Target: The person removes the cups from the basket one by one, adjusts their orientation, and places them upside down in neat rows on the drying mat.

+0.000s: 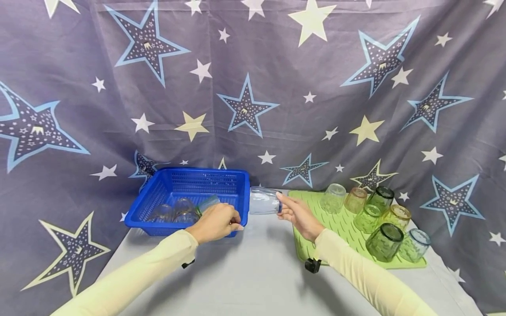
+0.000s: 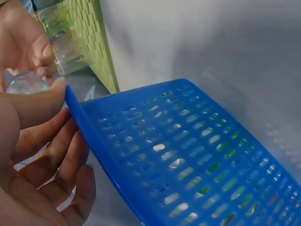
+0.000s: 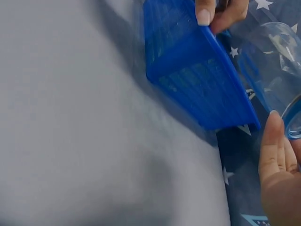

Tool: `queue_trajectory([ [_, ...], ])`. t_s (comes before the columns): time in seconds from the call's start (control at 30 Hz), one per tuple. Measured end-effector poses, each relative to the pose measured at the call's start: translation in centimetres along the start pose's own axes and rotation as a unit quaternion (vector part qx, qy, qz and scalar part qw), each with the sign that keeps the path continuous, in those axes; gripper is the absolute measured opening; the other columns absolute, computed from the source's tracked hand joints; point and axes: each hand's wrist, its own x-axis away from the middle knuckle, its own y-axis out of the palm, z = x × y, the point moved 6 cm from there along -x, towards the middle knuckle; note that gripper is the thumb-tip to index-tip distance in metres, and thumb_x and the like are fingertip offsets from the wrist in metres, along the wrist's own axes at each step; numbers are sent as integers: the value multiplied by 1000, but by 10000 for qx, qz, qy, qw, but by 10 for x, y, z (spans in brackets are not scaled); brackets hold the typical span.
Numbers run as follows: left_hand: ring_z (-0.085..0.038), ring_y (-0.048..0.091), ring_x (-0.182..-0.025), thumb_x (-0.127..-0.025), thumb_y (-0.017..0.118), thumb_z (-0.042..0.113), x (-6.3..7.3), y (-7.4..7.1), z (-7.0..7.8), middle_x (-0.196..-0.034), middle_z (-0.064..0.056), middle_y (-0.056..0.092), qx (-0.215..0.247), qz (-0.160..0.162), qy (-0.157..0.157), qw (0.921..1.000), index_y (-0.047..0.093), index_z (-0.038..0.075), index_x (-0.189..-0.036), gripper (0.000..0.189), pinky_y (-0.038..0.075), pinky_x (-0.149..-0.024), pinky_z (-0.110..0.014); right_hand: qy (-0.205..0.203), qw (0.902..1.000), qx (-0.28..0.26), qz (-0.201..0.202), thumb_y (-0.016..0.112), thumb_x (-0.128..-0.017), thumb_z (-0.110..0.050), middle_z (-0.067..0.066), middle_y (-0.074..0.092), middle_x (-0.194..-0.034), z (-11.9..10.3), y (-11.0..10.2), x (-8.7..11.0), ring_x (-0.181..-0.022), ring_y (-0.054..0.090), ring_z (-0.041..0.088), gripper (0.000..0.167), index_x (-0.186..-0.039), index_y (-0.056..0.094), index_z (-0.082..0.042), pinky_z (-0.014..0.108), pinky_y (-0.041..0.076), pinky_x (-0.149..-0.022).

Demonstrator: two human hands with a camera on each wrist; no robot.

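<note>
My right hand (image 1: 298,215) holds a clear drinking glass (image 1: 262,201) by its blue-tinted end, fingertips and thumb around it. The glass lies sideways in the air, its other end close beside the basket's right wall. At that same side, my left hand (image 1: 217,223) pinches the rim of the blue plastic basket (image 2: 101,160) between thumb and fingers. Several glasses (image 1: 183,213) lie inside the basket at its front, one greenish and partly behind the left hand. In the right wrist view, the glass (image 3: 270,66) appears beside the basket wall (image 3: 202,94).
To the right, a green drying mat (image 1: 306,250) bears several tinted glasses, among them a clear one (image 1: 334,199), a dark green one (image 1: 385,242) and a blue-rimmed one (image 1: 415,245). A star-patterned curtain (image 1: 269,140) hangs behind the grey-white table (image 1: 253,281).
</note>
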Motion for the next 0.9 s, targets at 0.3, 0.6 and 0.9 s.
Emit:
queue_trajectory([
  [0.3, -4, 52, -60, -90, 82, 25, -2, 1, 4, -70, 10, 62, -174, -14, 109, 9998, 73, 21, -72, 21, 46, -53, -24, -114, 9954, 930, 200, 71, -97, -44, 9, 62, -105, -7, -29, 3, -87, 61, 20, 60, -137, 58, -1, 35, 57, -83],
  [0.6, -6, 36, -54, -90, 82, 26, -3, 2, 6, -57, 11, 41, -298, 57, 261, 9992, 54, 22, -57, 44, 29, -46, -22, -178, 9763, 2098, 497, 72, -95, -50, 14, 63, -123, -11, -59, 8, -90, 58, 25, 63, -138, 60, -5, 38, 57, -75],
  [0.9, -8, 38, -58, -89, 83, 25, -4, 1, 8, -61, 9, 45, -332, 203, 330, 9987, 58, 20, -59, 40, 33, -49, -23, -188, 9579, 2813, 545, 75, -92, -51, 11, 62, -106, -18, -85, 15, -80, 58, 24, 64, -137, 60, -9, 37, 55, -71],
])
